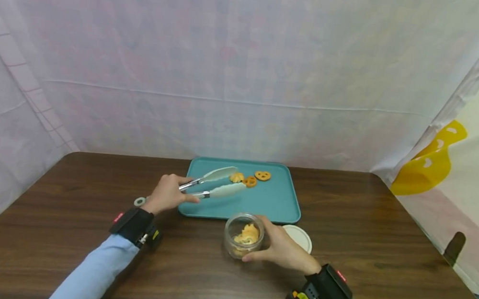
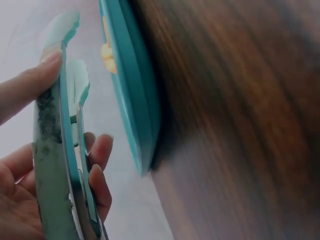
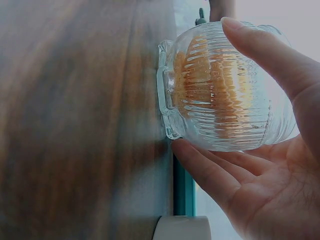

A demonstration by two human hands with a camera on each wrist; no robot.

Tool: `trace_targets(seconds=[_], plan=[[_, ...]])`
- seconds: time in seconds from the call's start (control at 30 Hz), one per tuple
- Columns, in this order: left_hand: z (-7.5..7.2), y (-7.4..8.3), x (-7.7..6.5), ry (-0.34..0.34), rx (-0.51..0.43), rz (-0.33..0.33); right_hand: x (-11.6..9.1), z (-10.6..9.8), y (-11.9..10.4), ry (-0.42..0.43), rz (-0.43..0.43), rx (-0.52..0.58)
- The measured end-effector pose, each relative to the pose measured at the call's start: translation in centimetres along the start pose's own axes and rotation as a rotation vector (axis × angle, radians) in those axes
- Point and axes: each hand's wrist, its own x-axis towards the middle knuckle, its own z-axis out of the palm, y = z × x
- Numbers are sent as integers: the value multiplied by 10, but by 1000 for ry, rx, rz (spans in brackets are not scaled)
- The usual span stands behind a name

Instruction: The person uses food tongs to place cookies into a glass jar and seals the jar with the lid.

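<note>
In the head view my left hand (image 1: 169, 194) grips a pair of tongs (image 1: 218, 190) with pale tips, held spread over the teal tray (image 1: 260, 207). Between and beside the tips lie a scalloped cookie (image 1: 237, 177), a small pretzel (image 1: 250, 182) and another pretzel (image 1: 262, 176). The left wrist view shows the thumb on one arm of the tongs (image 2: 52, 165) and fingers on the other. My right hand (image 1: 283, 250) holds a ribbed glass jar (image 3: 220, 90) from its right side, thumb and fingers around it. Cookies (image 1: 247, 235) sit inside the jar, which stands upright on the table.
A white round lid (image 1: 298, 238) lies on the brown wooden table (image 1: 192, 280), right of the jar and partly behind my right hand. A small pale ring (image 1: 139, 201) shows beside my left wrist. A yellow hanging piece (image 1: 426, 167) is at the right, by the curtain.
</note>
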Motion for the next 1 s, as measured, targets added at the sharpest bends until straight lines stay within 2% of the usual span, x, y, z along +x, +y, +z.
trace_targets(seconds=[0.23, 0.57, 1.0], plan=[[6, 0, 10, 0, 35, -38, 0, 0, 0, 1, 4, -3], [12, 0, 24, 16, 134, -40, 0, -1, 0, 4, -3, -7], [16, -2, 33, -22, 141, -97, 0, 0, 1, 6, -4, -21]])
